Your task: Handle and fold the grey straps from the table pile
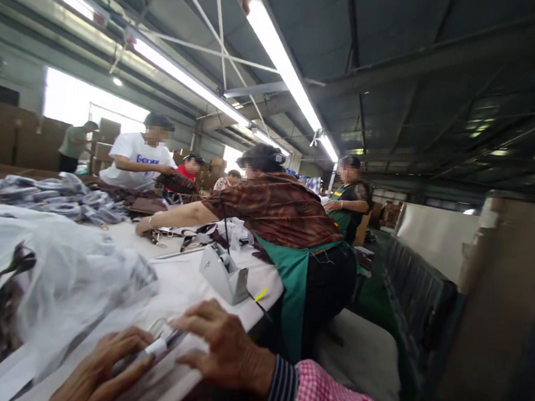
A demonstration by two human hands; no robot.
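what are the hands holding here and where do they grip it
Both hands pinch a small clear packet on the table: left hand at its near end, right hand fingertips on its far end. What is inside cannot be told.

A small clear-wrapped packet [162, 335] is held between both hands on the long white worktable [179, 280], with a grey metal tape dispenser [225, 274] set behind it.

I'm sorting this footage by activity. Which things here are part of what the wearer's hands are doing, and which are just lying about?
In hand:
left hand and right hand, both on a small clear packet with a white label
white table under it

Lying about:
tape dispenser
plastic bag of goods
bundled pile
scissors, by a co-worker's hand
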